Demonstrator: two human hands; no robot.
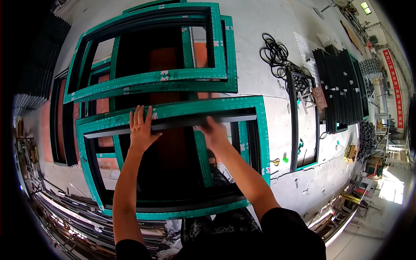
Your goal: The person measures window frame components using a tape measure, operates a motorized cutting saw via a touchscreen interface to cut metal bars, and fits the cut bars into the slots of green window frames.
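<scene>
Two hands rest on one long dark strip (173,122) that lies across the top rail of the nearest green-taped window frame (260,143), its long axis running left to right from the frame's upper left corner towards its upper right corner. The left hand (141,128) lies flat on the strip near its left third, fingers (138,113) spread wide and pointing away from the person, palm pressing down and not closed around anything. The right hand (213,132) sits further along, close to the strip's middle, with its fingers curled over the strip's near edge; it appears to grip the strip, though the blur there keeps me from telling how tightly. The strip therefore lies straight under both hands, crosswise to the forearms, and extends well beyond the right hand towards the frame's right side, so the right hand is the nearer one to that free end. The frame lies on the concrete floor (268,26), just below a second stack of green-taped frames (216,52). Well apart to the right lie a coil of black cord (274,53) and a bundle of dark profiles (342,86).
</scene>
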